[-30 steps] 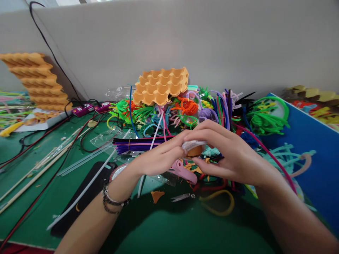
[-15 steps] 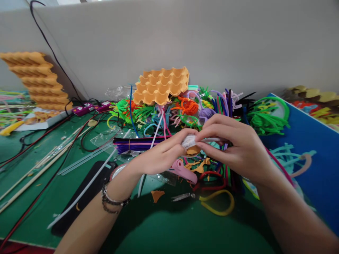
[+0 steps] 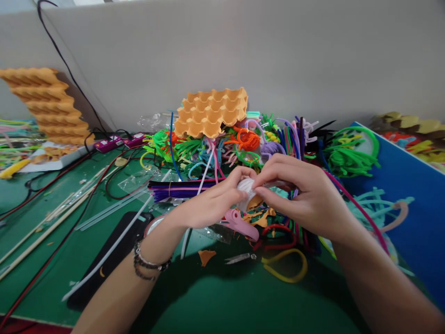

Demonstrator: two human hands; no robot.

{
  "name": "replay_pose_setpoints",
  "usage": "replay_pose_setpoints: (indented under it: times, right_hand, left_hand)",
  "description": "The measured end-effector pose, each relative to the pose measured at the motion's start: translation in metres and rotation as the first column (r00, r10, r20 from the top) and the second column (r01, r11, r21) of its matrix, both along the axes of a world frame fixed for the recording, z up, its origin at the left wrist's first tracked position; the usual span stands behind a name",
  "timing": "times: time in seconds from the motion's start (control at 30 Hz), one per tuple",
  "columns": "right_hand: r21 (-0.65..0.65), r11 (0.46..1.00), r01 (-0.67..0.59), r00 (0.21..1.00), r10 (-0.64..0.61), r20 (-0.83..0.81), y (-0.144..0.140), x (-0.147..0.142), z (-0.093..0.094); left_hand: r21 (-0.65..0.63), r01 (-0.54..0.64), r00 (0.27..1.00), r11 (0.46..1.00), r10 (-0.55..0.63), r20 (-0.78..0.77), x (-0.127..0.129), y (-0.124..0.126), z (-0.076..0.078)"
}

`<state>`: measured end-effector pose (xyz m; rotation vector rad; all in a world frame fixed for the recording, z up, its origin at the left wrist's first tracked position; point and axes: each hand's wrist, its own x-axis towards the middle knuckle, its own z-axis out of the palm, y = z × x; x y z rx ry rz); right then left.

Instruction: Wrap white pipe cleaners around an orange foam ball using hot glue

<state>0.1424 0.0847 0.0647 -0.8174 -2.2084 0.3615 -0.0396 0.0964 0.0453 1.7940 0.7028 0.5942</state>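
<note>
left hand (image 3: 212,204) and right hand (image 3: 306,197) meet mid-counter, both grips pinching a small white fuzzy piece (image 3: 246,189) | orange scrap (image 3: 255,202) tucked beneath | shaping looks underway, unfinished | scissors (image 3: 278,262) idle nearer

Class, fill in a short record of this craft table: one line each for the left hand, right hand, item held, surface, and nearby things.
Left hand: left hand, bracelets on the wrist, fingertips pinching the white piece
Right hand: right hand, grip closed on the same piece from the other side
Item held: small white piece with an orange part beneath; detail too small to tell
Surface: green table
Nearby: orange egg tray on a pile of pipe cleaners; small scissors; yellow loop; blue board
</note>
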Motion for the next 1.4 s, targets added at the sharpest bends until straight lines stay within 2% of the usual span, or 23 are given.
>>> replay_pose_setpoints:
  times: [0.17,0.63,0.8,0.9,1.07,1.23,1.4]
  right_hand:
    - [-0.027,1.0,0.001,1.0,-0.001,0.003,-0.001,-0.002,0.0]
    - [0.056,0.998,-0.024,0.999,0.022,0.043,-0.001,-0.007,-0.004]
    - [0.051,0.999,0.015,0.999,-0.017,0.041,-0.001,-0.006,-0.004]
    - [0.044,0.998,0.041,0.998,-0.043,0.037,-0.001,-0.002,0.0]
    - [0.143,0.986,0.085,0.994,-0.093,0.056,0.0,0.007,0.005]
    - [0.198,0.978,0.074,0.99,-0.096,0.105,0.001,0.009,0.006]
    - [0.223,0.973,0.057,0.989,-0.085,0.119,0.002,0.008,0.005]
  left_hand:
    - [-0.028,0.025,1.0,0.999,-0.024,0.018,0.002,-0.002,0.0]
    - [0.13,-0.017,1.0,0.991,0.015,0.017,0.009,-0.007,-0.001]
    - [0.148,-0.073,0.997,0.986,0.073,0.006,0.009,-0.006,-0.004]
    - [0.106,-0.105,0.994,0.989,0.105,-0.002,0.009,-0.005,-0.005]
    - [-0.024,-0.101,0.995,0.995,0.101,0.017,0.006,0.0,-0.004]
    - [-0.113,-0.071,0.992,0.991,0.082,0.097,0.003,0.005,-0.006]
    - [-0.165,-0.091,0.988,0.982,0.109,0.106,0.003,0.007,-0.004]
